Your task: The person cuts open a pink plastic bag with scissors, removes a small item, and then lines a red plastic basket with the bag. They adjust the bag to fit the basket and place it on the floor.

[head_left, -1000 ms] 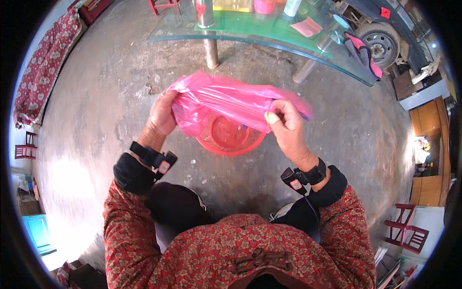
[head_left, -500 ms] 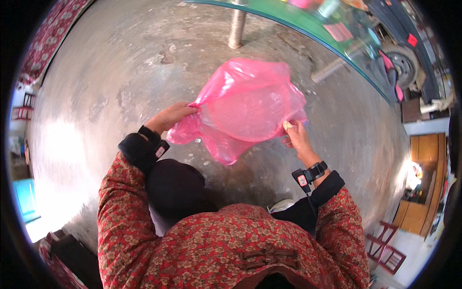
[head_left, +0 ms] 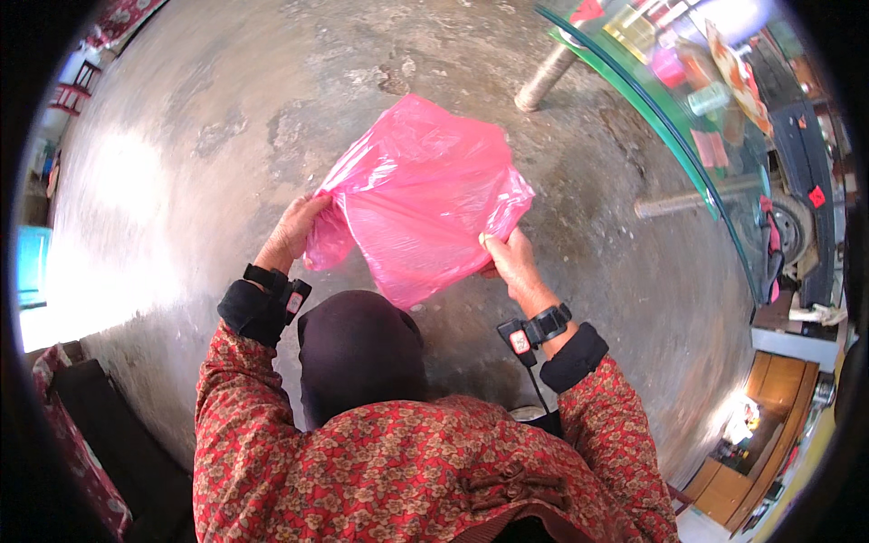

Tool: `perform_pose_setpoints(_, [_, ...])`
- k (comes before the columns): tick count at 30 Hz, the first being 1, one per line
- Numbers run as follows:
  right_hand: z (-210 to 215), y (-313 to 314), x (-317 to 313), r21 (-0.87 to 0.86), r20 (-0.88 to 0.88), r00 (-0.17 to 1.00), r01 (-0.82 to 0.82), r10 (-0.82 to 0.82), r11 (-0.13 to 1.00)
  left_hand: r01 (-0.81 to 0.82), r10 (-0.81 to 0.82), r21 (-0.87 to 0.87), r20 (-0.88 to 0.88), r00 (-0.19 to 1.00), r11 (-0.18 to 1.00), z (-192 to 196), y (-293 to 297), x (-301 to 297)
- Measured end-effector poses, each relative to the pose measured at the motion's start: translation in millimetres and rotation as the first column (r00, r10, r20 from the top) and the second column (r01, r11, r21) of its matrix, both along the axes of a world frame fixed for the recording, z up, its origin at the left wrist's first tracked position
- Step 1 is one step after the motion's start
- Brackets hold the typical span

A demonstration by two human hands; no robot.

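Pink plastic bag (head_left: 421, 195) fills the middle of the frame, puffed out and crinkled, held up over a grey concrete floor (head_left: 208, 118). The left hand (head_left: 291, 231), just left of centre, pinches the bag's lower left edge with fingers closed on the film. The right hand (head_left: 511, 261), right of centre, grips the bag's lower right edge, thumb pressed on top of the plastic and the other fingers curled beneath it. Both wrists carry black straps with small red-marked devices, the left one (head_left: 288, 294) and the right one (head_left: 534, 330), and the forearms come up from the lower edge in red floral sleeves (head_left: 407, 471) with dark cuffs. A dark-clad knee (head_left: 358, 348) rises between the arms, directly below the bag. In the upper right of the frame a green glass tabletop (head_left: 674, 149) curves along the rim on metal legs (head_left: 543, 80), with small coloured items on it too blurred to tell apart. At the far right edge sits a tyre (head_left: 789, 231), and wooden cabinets (head_left: 747, 462) show in the lower right corner.
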State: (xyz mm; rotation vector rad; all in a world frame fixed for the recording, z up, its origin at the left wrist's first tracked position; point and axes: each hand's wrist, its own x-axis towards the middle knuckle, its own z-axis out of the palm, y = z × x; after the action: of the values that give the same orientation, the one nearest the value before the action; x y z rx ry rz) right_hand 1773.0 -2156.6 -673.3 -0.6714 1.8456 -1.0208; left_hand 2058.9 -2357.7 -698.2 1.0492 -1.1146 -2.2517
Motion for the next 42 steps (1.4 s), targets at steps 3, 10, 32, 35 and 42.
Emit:
perform_pose_setpoints(3, [9.5, -0.1, 14.6, 0.044, 0.199, 0.977, -0.082, 0.071, 0.996, -0.134, 0.134, -0.014, -0.024, 0.991, 0.991, -5.2, -16.0, 11.6])
perform_pose_setpoints(10, [17.0, -7.0, -32.6, -0.087, -0.049, 0.987, 0.149, -0.154, 0.985, -0.169, 0.170, -0.032, 0.005, 0.986, 0.985, -8.5, -31.3, 10.5])
perform_pose_setpoints(32, [31.2, -8.1, -48.2, -0.306, 0.085, 0.989, 0.138, -0.117, 0.942, -0.081, 0.131, -0.407, 0.098, 0.986, 0.910, 48.5, -78.3, -35.0])
perform_pose_setpoints(35, [45.4, 1.3, -54.0, -0.421, 0.359, 0.921, 0.301, -0.148, 0.855, -0.106, 0.137, -0.397, 0.051, 0.989, 0.912, 74.8, -82.3, -43.1])
perform_pose_setpoints(42, [57.1, 22.8, -78.8, -0.458, 0.541, 0.835, 0.392, -0.100, 0.798, 0.022, -0.030, -0.039, -0.206, 0.978, 0.999, 99.5, -74.9, -77.1])
